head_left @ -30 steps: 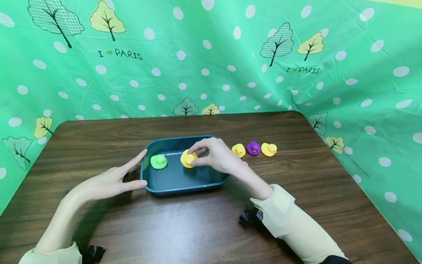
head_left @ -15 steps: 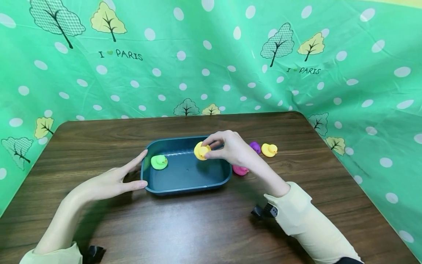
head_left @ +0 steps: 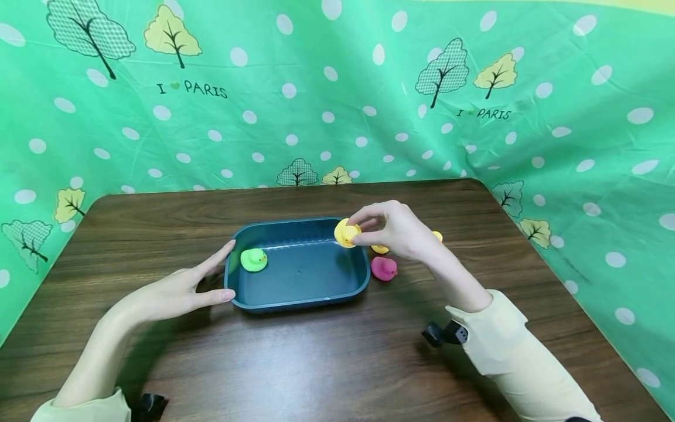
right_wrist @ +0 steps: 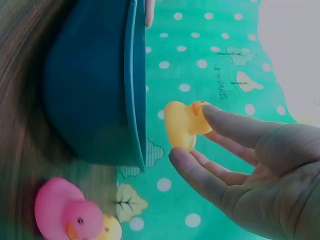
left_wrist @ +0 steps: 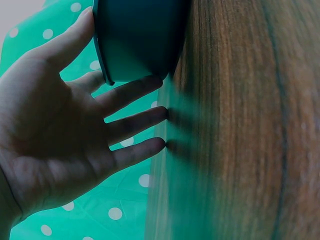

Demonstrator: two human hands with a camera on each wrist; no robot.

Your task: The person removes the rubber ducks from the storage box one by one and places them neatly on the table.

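Note:
My right hand [head_left: 398,230] pinches a yellow rubber duck [head_left: 347,233] between thumb and fingertips, above the right end of the blue plastic bin [head_left: 295,302]. The right wrist view shows this duck [right_wrist: 181,125] held up beyond the bin's rim. My left hand [head_left: 174,290] touches the bin's left end with straight, spread thumb and fingers; the left wrist view shows the other fingers of that hand [left_wrist: 65,110] stretched out beneath the rim. Inside the bin, at the left, sits a green rubber duck [head_left: 254,259].
Right of the bin stands a pink duck [head_left: 384,268], with a yellow duck [head_left: 380,249] behind it partly covered by my right hand. Another yellow duck [head_left: 437,236] barely shows past the wrist. A polka-dot green cloth [head_left: 327,94] hangs behind the brown wooden table [head_left: 295,369].
My right hand has lifted the yellow duck from the middle of the bin and moved it right and away from me. It now covers the purple duck. The left hand has stayed put.

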